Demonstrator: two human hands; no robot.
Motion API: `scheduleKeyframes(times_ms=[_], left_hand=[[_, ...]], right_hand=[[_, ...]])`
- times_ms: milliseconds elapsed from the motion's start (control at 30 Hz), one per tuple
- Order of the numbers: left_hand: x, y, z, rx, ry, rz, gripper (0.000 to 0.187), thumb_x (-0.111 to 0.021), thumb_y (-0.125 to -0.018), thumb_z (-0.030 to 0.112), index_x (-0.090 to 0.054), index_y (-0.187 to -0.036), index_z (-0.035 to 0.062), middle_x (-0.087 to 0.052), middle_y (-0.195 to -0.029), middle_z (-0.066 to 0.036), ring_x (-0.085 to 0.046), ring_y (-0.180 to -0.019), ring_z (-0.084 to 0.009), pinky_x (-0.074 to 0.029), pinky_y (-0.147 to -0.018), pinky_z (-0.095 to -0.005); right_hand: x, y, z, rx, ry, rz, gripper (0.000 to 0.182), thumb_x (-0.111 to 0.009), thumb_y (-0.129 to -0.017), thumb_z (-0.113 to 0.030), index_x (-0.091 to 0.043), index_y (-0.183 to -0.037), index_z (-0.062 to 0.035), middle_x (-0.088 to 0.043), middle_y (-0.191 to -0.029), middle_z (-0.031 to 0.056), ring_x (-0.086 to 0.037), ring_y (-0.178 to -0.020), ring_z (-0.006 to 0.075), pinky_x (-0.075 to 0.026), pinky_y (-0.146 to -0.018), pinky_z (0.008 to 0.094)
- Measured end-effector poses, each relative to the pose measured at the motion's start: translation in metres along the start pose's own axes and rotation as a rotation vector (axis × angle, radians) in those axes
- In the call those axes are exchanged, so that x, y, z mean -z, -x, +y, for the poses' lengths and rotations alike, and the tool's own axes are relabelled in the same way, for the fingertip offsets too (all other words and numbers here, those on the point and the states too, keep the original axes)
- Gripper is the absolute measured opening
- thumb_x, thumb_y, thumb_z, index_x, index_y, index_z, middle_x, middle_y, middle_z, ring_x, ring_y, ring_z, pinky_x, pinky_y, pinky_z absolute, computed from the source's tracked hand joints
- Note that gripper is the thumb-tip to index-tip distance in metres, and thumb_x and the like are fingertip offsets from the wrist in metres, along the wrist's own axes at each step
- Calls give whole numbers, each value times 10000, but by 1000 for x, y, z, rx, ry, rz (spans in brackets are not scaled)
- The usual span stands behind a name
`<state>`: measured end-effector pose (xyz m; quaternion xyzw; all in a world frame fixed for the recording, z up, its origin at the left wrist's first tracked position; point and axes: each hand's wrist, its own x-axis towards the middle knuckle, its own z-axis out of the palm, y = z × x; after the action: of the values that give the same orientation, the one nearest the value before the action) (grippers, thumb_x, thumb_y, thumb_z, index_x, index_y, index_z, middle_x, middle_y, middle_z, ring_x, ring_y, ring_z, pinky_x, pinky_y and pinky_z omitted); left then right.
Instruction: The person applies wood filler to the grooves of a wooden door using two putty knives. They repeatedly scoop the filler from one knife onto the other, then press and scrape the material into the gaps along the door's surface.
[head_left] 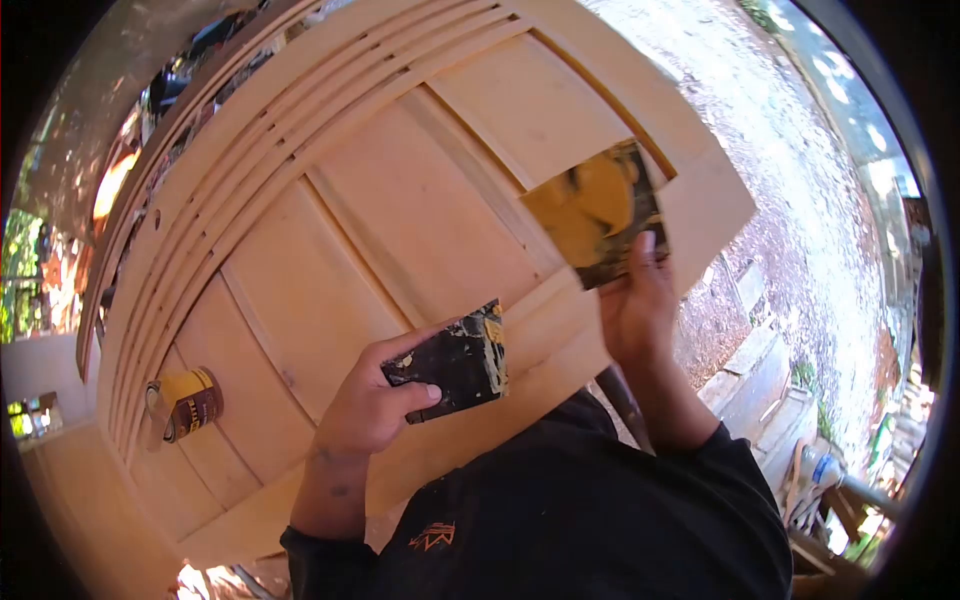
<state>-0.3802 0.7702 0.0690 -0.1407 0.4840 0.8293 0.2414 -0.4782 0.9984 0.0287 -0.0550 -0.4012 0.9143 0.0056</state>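
My left hand [375,400] grips a black scraper [450,368] with pale and yellowish smears along its far edge, thumb on top. In my right hand [640,300] is a dark square plate [600,215], its face largely coated with mustard-yellow paste. Both tools are apart from each other, above a wooden panel [370,210] with recessed sections and curved slats. An open can [190,403] with a yellow and brown label stands on the panel at the left.
Rough, sunlit ground [770,140] lies beyond the panel on the right. Wooden boards [760,375] and a plastic bottle [822,467] are at the lower right. Assorted clutter shows behind the panel at the upper left.
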Motion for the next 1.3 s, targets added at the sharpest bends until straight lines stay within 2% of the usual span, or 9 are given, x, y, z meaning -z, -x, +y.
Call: scheduleKeyframes(times_ms=[67,333,433,500,600,633,800,900,1300], left_hand=[[-4,-22,5,58,17,68,584,-451,-683,-114,-423,-1265,-73,-573,-1139,-111,-564,-1030,-152,-439,-894,-260],[-47,-115,29,149,-68,250,573,-451,-687,-92,-429,-1259,-66,-568,-1141,-116,-548,-1044,-158,-408,-920,-272],[-74,-145,28,-8,-379,376,565,-418,-683,-123,-455,-1240,-40,-548,-1169,-143,-539,-1069,-196,-405,-911,-294],[-83,-168,21,-160,-765,299,553,-426,-671,-107,-472,-1217,-38,-545,-1158,-169,-541,-1074,-247,-403,-923,-310],[-98,-178,12,-144,-1088,196,563,-406,-646,-125,-491,-1192,-21,-523,-1149,-205,-528,-1078,-325,-405,-923,-339],[-103,-181,15,-108,-1161,151,573,-395,-636,-138,-497,-1186,-13,-512,-1148,-216,-520,-1079,-352,-406,-920,-350],[-118,-180,21,125,-1318,107,588,-500,-643,-141,-494,-1210,14,-511,-1141,-196,-520,-1000,-378,-465,-846,-411],[-119,-179,9,153,-1426,125,579,-515,-630,-127,-500,-1194,3,-508,-1154,-199,-521,-1013,-385,-459,-863,-431],[-117,-201,-4,363,-1334,-38,650,-586,-543,-65,-493,-1184,-14,-488,-1220,-166,-483,-1097,-381,-425,-923,-443]], right_hand=[[26,-44,-10,17,68,-19,371,-383,-961,-153,-311,-1296,-11,-462,-1256,146,-491,-1142,263,-421,-953,434],[93,-166,-35,-177,101,-42,368,-336,-975,-187,-347,-1277,23,-478,-1258,139,-484,-1154,235,-396,-978,403],[94,-163,-29,-280,-51,21,369,-347,-975,-217,-357,-1284,-16,-501,-1232,118,-513,-1117,231,-436,-938,399],[98,-170,-30,-254,-121,108,369,-344,-976,-227,-365,-1285,-26,-501,-1236,118,-521,-1106,231,-435,-937,401],[133,-184,-39,-138,-174,-175,371,-334,-979,-227,-363,-1282,-15,-502,-1235,120,-514,-1116,233,-427,-942,412],[127,-186,-42,-108,-87,39,371,-317,-983,-227,-366,-1272,0,-509,-1223,121,-512,-1118,237,-424,-941,417],[140,-175,-36,-120,3,191,389,-290,-987,-225,-354,-1284,19,-460,-1280,141,-463,-1173,248,-383,-980,423],[148,-172,-35,-173,-159,-34,401,-280,-988,-223,-329,-1309,13,-433,-1305,150,-435,-1199,257,-355,-1001,439],[157,-163,-40,-229,-179,-78,481,-292,-983,-281,-220,-1371,-6,-333,-1377,187,-357,-1260,298,-333,-1028,458]])
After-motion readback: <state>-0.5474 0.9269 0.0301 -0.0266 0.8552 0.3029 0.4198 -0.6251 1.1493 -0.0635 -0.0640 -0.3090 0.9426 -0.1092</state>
